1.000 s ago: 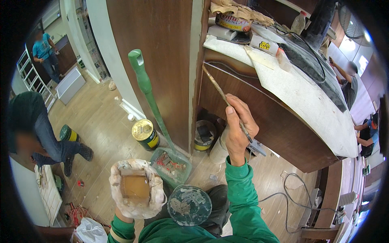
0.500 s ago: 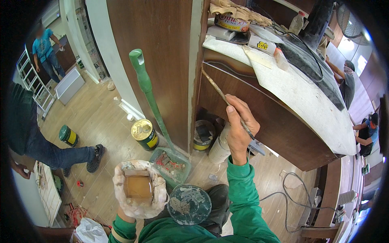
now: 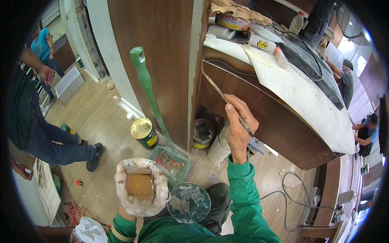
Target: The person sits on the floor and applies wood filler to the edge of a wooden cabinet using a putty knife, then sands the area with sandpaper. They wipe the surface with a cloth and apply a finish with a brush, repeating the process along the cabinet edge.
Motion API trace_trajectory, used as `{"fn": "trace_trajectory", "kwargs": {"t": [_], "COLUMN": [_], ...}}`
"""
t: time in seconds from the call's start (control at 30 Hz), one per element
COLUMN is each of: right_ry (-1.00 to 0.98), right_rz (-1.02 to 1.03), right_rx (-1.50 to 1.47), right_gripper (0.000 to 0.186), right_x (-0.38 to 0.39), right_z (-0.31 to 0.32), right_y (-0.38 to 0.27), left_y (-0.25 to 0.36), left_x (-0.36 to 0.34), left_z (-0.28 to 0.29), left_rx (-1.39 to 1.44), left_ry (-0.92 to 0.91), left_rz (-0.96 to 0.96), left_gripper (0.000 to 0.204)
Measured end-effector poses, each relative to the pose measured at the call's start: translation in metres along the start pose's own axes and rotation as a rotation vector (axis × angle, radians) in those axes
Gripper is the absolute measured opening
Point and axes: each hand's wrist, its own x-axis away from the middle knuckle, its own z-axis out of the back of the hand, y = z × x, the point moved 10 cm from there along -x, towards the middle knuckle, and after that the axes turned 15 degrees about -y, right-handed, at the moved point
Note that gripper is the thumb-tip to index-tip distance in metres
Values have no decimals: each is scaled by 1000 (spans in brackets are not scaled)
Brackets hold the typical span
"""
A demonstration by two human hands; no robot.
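right fingers [image 3: 240, 101] pinching a thin stick [image 3: 214, 84], left hand [image 3: 127, 213] under a wrapped tub [image 3: 142, 209], fingers hidden, grip unclear

2 long green sleeves [image 3: 245, 190], pale beige band [image 3: 121, 236], dark trousers [image 3: 220, 198]

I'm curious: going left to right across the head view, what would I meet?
Pale panel → white plastic bag → left hand beneath a white-wrapped container of brown liquid → right hand gripping a thin paintbrush → looped black cable.
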Motion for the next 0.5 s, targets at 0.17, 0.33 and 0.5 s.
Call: {"fn": "trace_trajectory", "kwargs": {"t": [0.17,0.33,0.5], "right_ry": [-13,-20,-3], "right_rz": [-90,-107,-96], "right_rx": [-14,-3,-22], "right_gripper": [20,20,22], "right_x": [11,14,1], "right_z": [-1,0,-2], "right_y": [16,15,0], "left_y": [-3,4,9], "left_x": [-1,-3,-3], "left_z": [-14,-33,-51], "left_rx": [102,59,7], "left_ry": [53,-64,-132], "left_rz": [15,-45,-71], "left_gripper": [67,60,54]}}
